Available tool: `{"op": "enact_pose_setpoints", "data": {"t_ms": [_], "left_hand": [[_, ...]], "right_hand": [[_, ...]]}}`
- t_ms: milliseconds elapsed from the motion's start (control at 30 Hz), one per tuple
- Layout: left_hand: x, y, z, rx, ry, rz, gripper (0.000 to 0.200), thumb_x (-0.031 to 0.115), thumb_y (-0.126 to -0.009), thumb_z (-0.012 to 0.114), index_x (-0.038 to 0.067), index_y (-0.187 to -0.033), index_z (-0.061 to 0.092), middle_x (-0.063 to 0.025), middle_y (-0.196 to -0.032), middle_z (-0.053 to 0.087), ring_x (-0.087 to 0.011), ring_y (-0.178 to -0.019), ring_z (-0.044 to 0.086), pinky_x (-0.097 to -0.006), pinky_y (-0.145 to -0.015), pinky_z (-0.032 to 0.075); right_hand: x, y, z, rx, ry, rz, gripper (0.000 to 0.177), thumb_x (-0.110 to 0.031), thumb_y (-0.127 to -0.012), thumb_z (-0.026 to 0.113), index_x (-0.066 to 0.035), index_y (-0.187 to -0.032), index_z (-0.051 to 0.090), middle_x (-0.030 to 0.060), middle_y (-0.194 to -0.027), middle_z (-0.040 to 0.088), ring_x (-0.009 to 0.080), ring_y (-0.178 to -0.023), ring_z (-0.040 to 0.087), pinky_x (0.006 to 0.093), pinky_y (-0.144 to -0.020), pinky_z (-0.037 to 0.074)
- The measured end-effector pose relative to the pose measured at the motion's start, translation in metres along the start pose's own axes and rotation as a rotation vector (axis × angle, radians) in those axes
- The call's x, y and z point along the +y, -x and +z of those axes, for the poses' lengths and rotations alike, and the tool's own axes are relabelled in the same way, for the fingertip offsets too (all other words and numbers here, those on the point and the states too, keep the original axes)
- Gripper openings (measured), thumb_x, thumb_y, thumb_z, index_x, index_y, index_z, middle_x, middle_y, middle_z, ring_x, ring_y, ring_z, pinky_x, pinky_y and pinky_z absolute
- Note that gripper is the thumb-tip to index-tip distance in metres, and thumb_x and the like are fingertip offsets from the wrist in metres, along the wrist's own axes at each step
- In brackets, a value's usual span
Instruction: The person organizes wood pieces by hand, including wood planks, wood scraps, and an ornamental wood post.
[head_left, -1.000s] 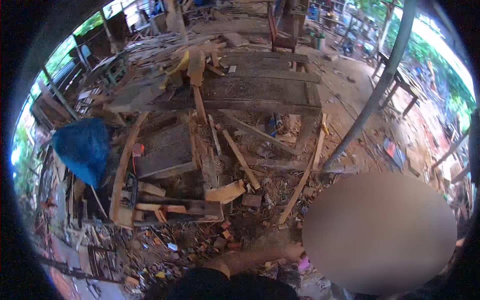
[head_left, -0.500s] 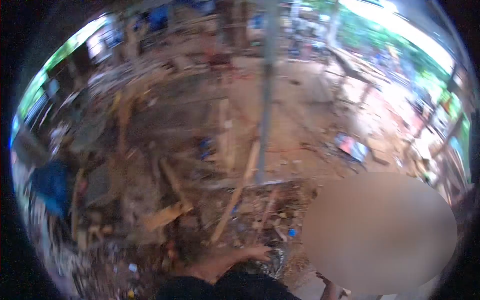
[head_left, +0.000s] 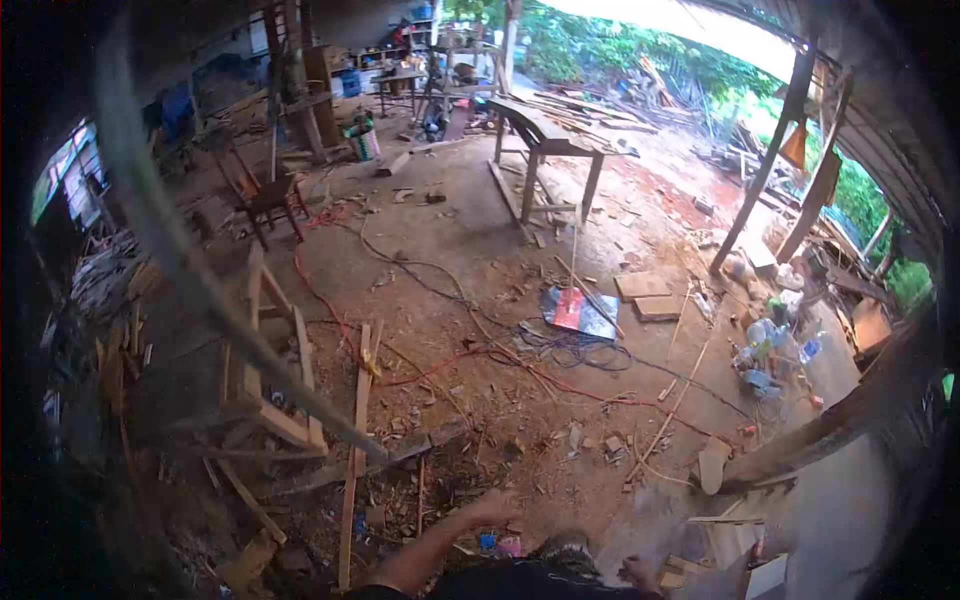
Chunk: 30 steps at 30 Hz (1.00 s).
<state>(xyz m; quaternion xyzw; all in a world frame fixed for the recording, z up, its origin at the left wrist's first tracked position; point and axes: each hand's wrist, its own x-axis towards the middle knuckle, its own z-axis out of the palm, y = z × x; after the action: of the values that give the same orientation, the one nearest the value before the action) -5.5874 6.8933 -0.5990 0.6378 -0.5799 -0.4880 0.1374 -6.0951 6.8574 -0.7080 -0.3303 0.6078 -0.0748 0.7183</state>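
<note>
Low in the view, my left hand point(head_left: 492, 506) reaches out over the littered dirt floor, blurred, with its fingers seemingly stretched out and nothing seen in it. Just past it, near the bottom edge, lie a small blue piece point(head_left: 487, 541) and a pink piece point(head_left: 510, 546). My right hand point(head_left: 637, 572) shows only in small part at the bottom; how its fingers are set cannot be made out. Close to it are wood offcuts point(head_left: 685, 568) and a pale board point(head_left: 766, 577).
A rough wooden table point(head_left: 545, 130) stands mid-yard, with a red chair point(head_left: 268, 195) farther left. Red and dark cords point(head_left: 480, 352) cross the floor. A wooden frame point(head_left: 285, 425) and a long plank point(head_left: 357, 450) lie left. Plastic bottles point(head_left: 765, 335) sit right. A blurred post point(head_left: 190, 265) slants through the left side.
My view has swung to the right and become sharper. The table and cords now sit nearer the middle. A large blurred oval at lower right is gone. My left arm is still stretched out.
</note>
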Motion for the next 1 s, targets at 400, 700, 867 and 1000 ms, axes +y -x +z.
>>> {"op": "enact_pose_setpoints", "data": {"t_ms": [400, 700, 867, 1000], "left_hand": [[-0.024, -0.26, -0.156, 0.161, -0.05, -0.257, 0.067, 0.042, -0.078, 0.065, 0.007, -0.131, 0.044, -0.0275, -0.125, 0.046, -0.0401, -0.117, 0.047, -0.0459, -0.093, 0.042], [0.015, -0.312, -0.306, 0.41, 0.263, -0.485, 0.068, 0.045, -0.078, 0.064, 0.01, -0.133, 0.044, -0.0282, -0.132, 0.042, -0.0398, -0.121, 0.043, -0.0458, -0.101, 0.034], [-0.047, -0.361, -0.371, 0.31, 0.321, -0.609, 0.076, 0.049, -0.077, 0.063, 0.002, -0.133, 0.041, -0.0295, -0.135, 0.038, -0.0405, -0.128, 0.035, -0.0446, -0.105, 0.03], [-0.123, -0.426, -0.449, 0.38, 0.42, -0.576, 0.08, 0.048, -0.075, 0.065, 0.0, -0.134, 0.039, -0.0314, -0.139, 0.031, -0.0415, -0.132, 0.028, -0.0439, -0.109, 0.025]], "right_hand": [[-0.118, -0.326, -0.117, -0.059, 0.734, -0.052, 0.034, -0.026, -0.087, 0.057, -0.005, -0.114, 0.054, 0.0116, -0.091, 0.062, 0.0234, -0.072, 0.061, 0.0363, -0.061, 0.05], [-0.576, -0.533, -0.059, -0.088, 0.504, -0.121, 0.031, -0.029, -0.087, 0.059, -0.008, -0.109, 0.05, 0.0087, -0.074, 0.057, 0.0214, -0.059, 0.059, 0.0345, -0.049, 0.048], [-0.701, -0.615, 0.046, -0.128, 0.512, -0.222, 0.034, -0.025, -0.085, 0.061, -0.003, -0.11, 0.052, 0.0097, -0.068, 0.058, 0.0193, -0.054, 0.058, 0.0341, -0.047, 0.047], [-0.729, -0.684, 0.117, -0.081, 0.801, -0.228, 0.028, -0.019, -0.086, 0.061, 0.0, -0.107, 0.058, 0.0103, -0.072, 0.064, 0.0206, -0.061, 0.063, 0.0349, -0.053, 0.05]]}}
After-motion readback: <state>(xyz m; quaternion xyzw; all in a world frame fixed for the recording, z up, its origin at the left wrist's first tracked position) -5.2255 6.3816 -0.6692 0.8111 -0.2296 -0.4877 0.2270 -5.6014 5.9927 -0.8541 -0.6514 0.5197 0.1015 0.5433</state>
